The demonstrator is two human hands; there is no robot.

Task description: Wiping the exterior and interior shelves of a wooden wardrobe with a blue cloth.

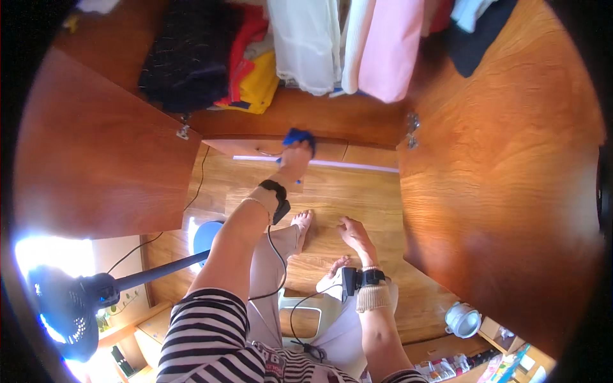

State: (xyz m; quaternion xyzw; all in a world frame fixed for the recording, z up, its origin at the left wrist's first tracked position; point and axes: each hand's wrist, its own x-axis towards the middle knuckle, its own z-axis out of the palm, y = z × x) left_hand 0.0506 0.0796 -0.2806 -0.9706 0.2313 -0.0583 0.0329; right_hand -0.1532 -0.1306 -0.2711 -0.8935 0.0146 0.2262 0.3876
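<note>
My left hand [295,155] is stretched forward to the front edge of a wooden wardrobe [306,117], with a blue cloth [300,138] in its grip over the drawer fronts just below the shelf. A curved metal handle [268,153] shows beside it. My right hand [353,232] hangs above the wood floor near my right knee, fingers slightly bent, with nothing in it. Inside the wardrobe, folded dark clothes [191,57] and a yellow garment [258,88] lie at the left, while a white garment [309,43] and a pink one [390,48] hang in the middle.
Wardrobe doors stand open at the left [105,153] and right [488,167]. A black fan [72,306] on a pole with a blue base [207,234] is at lower left. Under me is a pale plastic stool [306,301]. A pale pot [462,320] sits at lower right.
</note>
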